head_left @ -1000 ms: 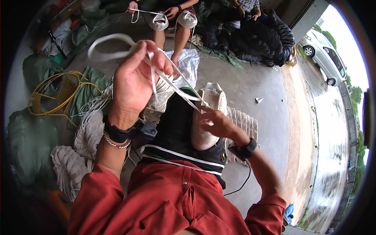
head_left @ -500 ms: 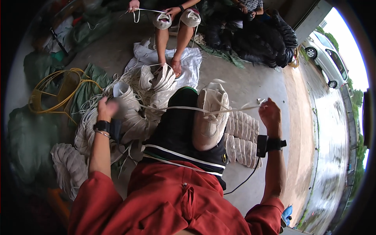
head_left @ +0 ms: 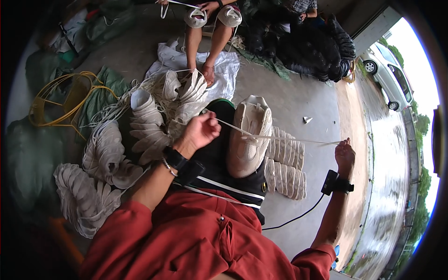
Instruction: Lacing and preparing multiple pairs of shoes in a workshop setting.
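A cream sneaker upper (head_left: 245,151) rests on my dark-clad thigh, its heel opening pointing away from me. A pale shoelace (head_left: 298,139) crosses its eyelet area and stretches out to both sides. To the left of the shoe, my left hand (head_left: 201,131) is closed, pinching the lace's shorter side. Far out on the right, my right hand (head_left: 345,156) is closed on the other side of the lace, which looks taut. Nothing else shows in either hand.
Stacks of nested cream shoe uppers (head_left: 149,122) lie on the floor at left; other uppers (head_left: 285,179) lie in rows right of my leg. A yellow wire-frame chair (head_left: 72,105) is at far left. Opposite sits a person (head_left: 210,51) with uppers on both knees. Black bundles (head_left: 303,46) lie beyond.
My right hand has moved outward to the right, drawing the lace longer on that side. My left hand has come inward toward the shoe, and the lace's left side is shorter.
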Motion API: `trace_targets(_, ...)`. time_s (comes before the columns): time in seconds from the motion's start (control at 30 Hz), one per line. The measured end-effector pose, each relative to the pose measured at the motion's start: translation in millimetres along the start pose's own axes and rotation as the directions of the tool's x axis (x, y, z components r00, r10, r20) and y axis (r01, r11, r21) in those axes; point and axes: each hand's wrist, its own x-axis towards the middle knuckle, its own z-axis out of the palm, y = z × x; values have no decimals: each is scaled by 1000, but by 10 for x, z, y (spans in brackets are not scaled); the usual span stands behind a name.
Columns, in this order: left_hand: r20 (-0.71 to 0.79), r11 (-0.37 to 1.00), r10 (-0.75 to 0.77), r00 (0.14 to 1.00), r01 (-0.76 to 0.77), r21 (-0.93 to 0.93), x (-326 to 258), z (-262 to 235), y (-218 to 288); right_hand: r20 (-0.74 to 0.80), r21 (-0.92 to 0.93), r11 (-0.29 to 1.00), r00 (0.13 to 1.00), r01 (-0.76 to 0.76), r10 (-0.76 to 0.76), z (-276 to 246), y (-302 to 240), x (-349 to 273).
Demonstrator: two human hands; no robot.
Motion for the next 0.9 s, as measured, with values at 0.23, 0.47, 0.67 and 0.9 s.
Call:
trace_targets(0.23,-284,969,94,954,-22,247,-270,-380,352,-343,-88,991,931,102,-126,-522,-3,-312)
trace_targets(0.47,-458,872,446,769,-489,28,-857,-724,1566,109,95,990,989,-107,97,-1304,-1035,-743)
trace_targets(0.67,-556,607,696,455,-786,116,-2469,-1648,2981,-329,-106,967,910,232,-254,-1846,-1608,-1140)
trace_targets(0.9,-645,444,685,339,-896,0,-3848,-2607,3122,-251,-968,161,793,-193,-555,-3077,-1597,-2663)
